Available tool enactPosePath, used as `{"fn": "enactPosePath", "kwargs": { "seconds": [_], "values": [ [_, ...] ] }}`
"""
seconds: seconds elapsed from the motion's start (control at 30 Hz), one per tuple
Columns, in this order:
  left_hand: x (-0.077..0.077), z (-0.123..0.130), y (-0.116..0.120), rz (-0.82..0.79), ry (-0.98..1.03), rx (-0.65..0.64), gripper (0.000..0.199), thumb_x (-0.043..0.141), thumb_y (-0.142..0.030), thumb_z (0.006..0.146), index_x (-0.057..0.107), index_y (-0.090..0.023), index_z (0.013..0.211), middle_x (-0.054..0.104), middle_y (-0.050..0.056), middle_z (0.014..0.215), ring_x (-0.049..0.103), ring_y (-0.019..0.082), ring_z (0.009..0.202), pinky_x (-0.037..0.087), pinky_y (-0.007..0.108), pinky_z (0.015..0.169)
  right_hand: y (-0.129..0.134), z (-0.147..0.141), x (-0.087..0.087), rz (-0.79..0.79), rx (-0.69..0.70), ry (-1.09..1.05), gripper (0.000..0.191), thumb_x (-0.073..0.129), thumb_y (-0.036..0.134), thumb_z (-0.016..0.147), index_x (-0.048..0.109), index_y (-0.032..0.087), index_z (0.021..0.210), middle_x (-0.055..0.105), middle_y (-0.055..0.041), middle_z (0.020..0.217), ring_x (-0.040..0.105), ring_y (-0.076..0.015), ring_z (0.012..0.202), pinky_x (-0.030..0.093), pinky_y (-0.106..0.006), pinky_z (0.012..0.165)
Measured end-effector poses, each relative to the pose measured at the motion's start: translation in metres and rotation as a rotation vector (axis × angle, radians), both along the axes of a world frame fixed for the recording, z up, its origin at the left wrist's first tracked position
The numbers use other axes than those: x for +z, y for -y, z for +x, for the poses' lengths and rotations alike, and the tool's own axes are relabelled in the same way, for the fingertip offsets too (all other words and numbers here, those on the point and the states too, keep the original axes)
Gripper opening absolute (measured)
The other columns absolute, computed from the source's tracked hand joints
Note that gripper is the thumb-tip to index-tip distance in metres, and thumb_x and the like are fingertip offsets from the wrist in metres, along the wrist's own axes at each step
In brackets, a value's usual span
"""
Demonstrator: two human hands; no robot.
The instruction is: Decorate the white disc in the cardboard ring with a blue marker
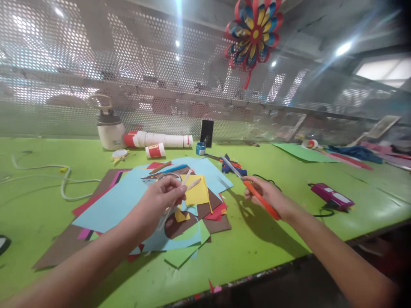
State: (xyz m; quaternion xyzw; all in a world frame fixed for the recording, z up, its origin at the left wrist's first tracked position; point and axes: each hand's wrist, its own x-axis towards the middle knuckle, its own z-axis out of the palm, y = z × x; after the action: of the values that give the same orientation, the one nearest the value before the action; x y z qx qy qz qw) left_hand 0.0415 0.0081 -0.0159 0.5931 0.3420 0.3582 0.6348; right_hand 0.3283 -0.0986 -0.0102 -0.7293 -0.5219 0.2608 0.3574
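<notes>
My left hand is closed in a pinch over the paper pile, fingertips round a thin pale strip. Part of that strip is hidden by my fingers. To the right, my right hand is wrapped round orange-handled scissors, seen edge-on, blades pointing up and to the left. Beneath my left hand lie a light blue sheet, a yellow piece of paper and green scraps. A blue pencil rests on the pile. Just beyond the scissor tips is a blue glue gun.
Along the back stand a white spray bottle, stacked paper cups, one loose cup, a blue paint jar and a phone. A purple device lies right; a white cable runs left. A paper flower hangs above.
</notes>
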Motion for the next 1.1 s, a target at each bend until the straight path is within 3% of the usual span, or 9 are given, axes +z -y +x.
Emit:
{"fn": "enactPosePath", "kwargs": {
  "seconds": [0.1,0.23,0.33,0.43,0.6,0.83,1.1],
  "values": [
    [0.001,0.000,-0.002,-0.030,0.053,0.060,0.033,0.073,-0.043,0.076,0.053,-0.017,0.076,0.061,-0.002,0.061,0.046,0.008,0.055,0.034,0.020,0.053,0.020,-0.014,0.011,0.015,0.062,-0.082,0.056,0.071,0.032,0.075,0.050,0.022,0.126,0.064,-0.0061,0.097,0.067,-0.0261,0.100,0.055,-0.036,0.085],
    [0.003,-0.002,-0.003,-0.047,0.125,0.133,0.032,0.071,-0.044,0.079,0.053,-0.018,0.081,0.062,-0.003,0.062,0.046,0.008,0.055,0.034,0.018,0.050,0.038,-0.047,0.016,-0.072,0.139,-0.046,0.041,0.066,0.035,0.081,0.049,0.024,0.117,0.061,-0.0012,0.093,0.064,-0.0200,0.088,0.052,-0.032,0.077],
    [0.004,-0.005,-0.001,-0.042,0.157,0.156,0.032,0.073,-0.045,0.079,0.055,-0.019,0.085,0.065,-0.002,0.064,0.049,0.009,0.056,0.035,0.017,0.050,0.038,-0.072,0.018,-0.173,0.176,0.033,0.039,0.068,0.036,0.080,0.049,0.025,0.112,0.062,0.0008,0.092,0.060,-0.0170,0.081,0.048,-0.031,0.075],
    [0.005,-0.008,0.001,-0.031,0.170,0.167,0.032,0.074,-0.045,0.080,0.058,-0.019,0.090,0.067,-0.001,0.065,0.051,0.009,0.058,0.038,0.016,0.051,0.028,-0.085,0.020,-0.158,0.200,0.064,0.040,0.072,0.034,0.076,0.051,0.024,0.108,0.064,0.0013,0.092,0.059,-0.0175,0.085,0.046,-0.031,0.080],
    [0.003,-0.008,0.003,-0.031,0.152,0.172,0.031,0.074,-0.046,0.080,0.059,-0.019,0.086,0.068,-0.001,0.064,0.052,0.009,0.057,0.040,0.017,0.052,0.013,-0.087,0.021,-0.135,0.210,0.012,0.036,0.070,0.029,0.076,0.052,0.024,0.106,0.064,0.0013,0.092,0.059,-0.0158,0.084,0.045,-0.029,0.077],
    [-0.001,-0.004,0.008,-0.017,0.097,0.126,0.033,0.073,-0.048,0.081,0.057,-0.020,0.087,0.069,-0.001,0.063,0.053,0.009,0.057,0.040,0.018,0.053,0.004,-0.091,0.020,-0.118,0.200,0.011,0.039,0.074,0.035,0.072,0.054,0.023,0.103,0.056,0.0044,0.077,0.049,-0.0134,0.069,0.041,-0.027,0.066],
    [0.010,-0.003,0.012,-0.038,0.080,0.104,0.029,0.072,-0.042,0.082,0.059,-0.017,0.087,0.066,-0.001,0.055,0.048,0.007,0.051,0.037,0.018,0.052,-0.003,-0.085,0.004,-0.080,0.254,-0.203,0.030,0.067,0.038,0.083,0.053,0.021,0.103,0.056,0.0035,0.072,0.051,-0.0122,0.064,0.042,-0.026,0.061]
  ]
}}
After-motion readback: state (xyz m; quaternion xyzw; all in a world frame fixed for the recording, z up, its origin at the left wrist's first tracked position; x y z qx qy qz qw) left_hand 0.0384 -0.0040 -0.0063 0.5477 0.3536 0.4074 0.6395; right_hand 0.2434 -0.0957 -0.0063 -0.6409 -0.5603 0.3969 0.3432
